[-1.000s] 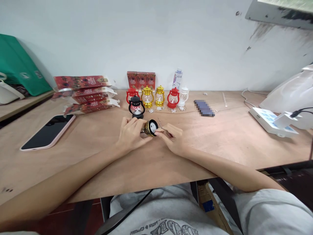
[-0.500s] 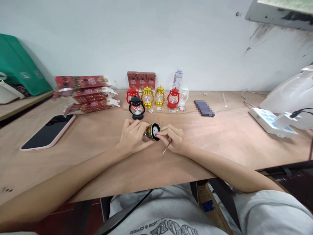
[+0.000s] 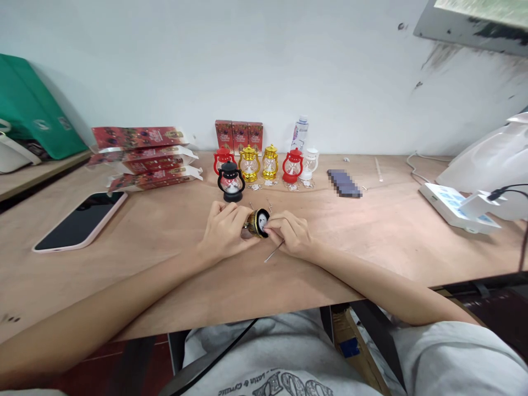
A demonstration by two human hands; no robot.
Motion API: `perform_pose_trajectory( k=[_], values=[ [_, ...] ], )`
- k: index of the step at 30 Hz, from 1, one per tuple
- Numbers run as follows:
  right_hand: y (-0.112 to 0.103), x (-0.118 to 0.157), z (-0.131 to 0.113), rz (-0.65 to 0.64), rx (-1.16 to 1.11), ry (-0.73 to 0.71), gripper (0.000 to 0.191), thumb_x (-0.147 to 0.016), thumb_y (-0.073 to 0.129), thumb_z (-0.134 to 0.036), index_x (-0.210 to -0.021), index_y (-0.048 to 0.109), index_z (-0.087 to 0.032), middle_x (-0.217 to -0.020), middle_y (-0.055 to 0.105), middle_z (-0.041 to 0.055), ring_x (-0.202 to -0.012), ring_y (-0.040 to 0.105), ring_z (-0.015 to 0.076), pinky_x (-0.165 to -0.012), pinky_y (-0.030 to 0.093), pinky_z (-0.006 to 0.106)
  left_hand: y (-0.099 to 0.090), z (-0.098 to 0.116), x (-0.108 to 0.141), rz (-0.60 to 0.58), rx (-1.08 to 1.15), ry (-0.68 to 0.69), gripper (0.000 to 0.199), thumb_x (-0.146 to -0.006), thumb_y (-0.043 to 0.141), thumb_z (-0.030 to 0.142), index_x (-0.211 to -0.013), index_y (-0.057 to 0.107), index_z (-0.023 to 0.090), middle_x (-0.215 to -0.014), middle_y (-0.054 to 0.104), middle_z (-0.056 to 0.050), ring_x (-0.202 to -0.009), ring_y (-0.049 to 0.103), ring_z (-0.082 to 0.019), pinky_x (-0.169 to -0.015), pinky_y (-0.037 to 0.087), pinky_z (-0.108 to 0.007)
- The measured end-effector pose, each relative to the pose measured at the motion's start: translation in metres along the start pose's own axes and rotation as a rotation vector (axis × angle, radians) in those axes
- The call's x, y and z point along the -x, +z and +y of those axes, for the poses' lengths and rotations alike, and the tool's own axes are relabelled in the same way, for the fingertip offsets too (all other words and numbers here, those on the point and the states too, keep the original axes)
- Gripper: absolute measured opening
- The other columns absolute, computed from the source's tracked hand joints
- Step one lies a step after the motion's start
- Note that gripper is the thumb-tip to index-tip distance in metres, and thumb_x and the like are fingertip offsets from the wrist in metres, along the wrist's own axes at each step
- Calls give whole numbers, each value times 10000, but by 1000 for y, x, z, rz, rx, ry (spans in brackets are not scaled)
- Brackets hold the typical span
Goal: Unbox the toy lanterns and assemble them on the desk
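Observation:
My left hand (image 3: 225, 230) is closed around a small gold-and-black lantern (image 3: 249, 226), which lies on its side with its round base turned to the right. The base shows a pale disc inside a black rim. My right hand (image 3: 290, 234) has its thumb and forefinger pinched at that base; whether they grip a small part there is hidden. A thin metal rod (image 3: 273, 252) sticks out from the fingers of this hand, pointing down and left. Just beyond the hands stands a black lantern (image 3: 231, 182), upright, and bent wire pieces (image 3: 269, 206) lie behind the held lantern.
Behind stand gold lanterns (image 3: 249, 165), red lanterns (image 3: 292, 166) and a white lantern (image 3: 309, 165), before red boxes (image 3: 239, 136) and a bottle (image 3: 300, 133). Flattened-looking cartons (image 3: 154, 160) and a phone (image 3: 82, 223) are left; a power strip (image 3: 460, 208) is right.
The thin rod in my right hand has swung, its free end now further left and slightly lower. My left hand and the held lantern have barely moved.

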State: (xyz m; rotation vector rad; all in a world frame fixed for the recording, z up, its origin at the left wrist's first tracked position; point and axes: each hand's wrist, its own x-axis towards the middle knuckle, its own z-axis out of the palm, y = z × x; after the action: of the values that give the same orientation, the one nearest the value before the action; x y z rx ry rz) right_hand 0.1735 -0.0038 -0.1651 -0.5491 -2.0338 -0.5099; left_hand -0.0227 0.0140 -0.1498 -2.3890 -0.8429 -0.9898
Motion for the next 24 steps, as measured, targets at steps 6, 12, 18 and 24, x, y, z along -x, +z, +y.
perform_pose_trajectory(
  k=[6, 12, 18, 24],
  values=[
    [1, 0, 0, 20, 75, -20, 88, -877, 524, -126, -951, 508, -172, -802, 664, 50, -739, 641, 125, -605, 458, 208, 2, -2, 0, 79, -15, 72, 284, -797, 608, 435, -875, 528, 174, -802, 708, -39, -677, 607, -185, -677, 308, -352],
    [3, 2, 1, 92, 14, 120, 46, -922, 462, -176, -957, 471, -203, -806, 635, 29, -756, 629, 117, -602, 451, 217, 2, -4, 0, 89, -21, 58, 279, -791, 613, 421, -875, 529, 168, -790, 701, -34, -673, 606, -177, -673, 306, -347],
    [9, 8, 22, 120, 66, 296, 51, -941, 451, -196, -912, 493, -194, -792, 633, 39, -731, 599, 120, -577, 410, 224, 6, -19, 4, 69, -50, -35, 320, -781, 610, 439, -929, 543, 163, -799, 690, -49, -685, 607, -197, -702, 311, -360],
    [28, 0, 43, -335, 230, 448, 211, -954, 449, -285, -821, 579, -185, -826, 664, 59, -812, 596, 158, -567, 332, 255, 10, -25, 6, 61, -21, -111, 328, -783, 617, 443, -979, 533, 193, -916, 716, -63, -763, 637, -221, -764, 319, -384]
  ],
)
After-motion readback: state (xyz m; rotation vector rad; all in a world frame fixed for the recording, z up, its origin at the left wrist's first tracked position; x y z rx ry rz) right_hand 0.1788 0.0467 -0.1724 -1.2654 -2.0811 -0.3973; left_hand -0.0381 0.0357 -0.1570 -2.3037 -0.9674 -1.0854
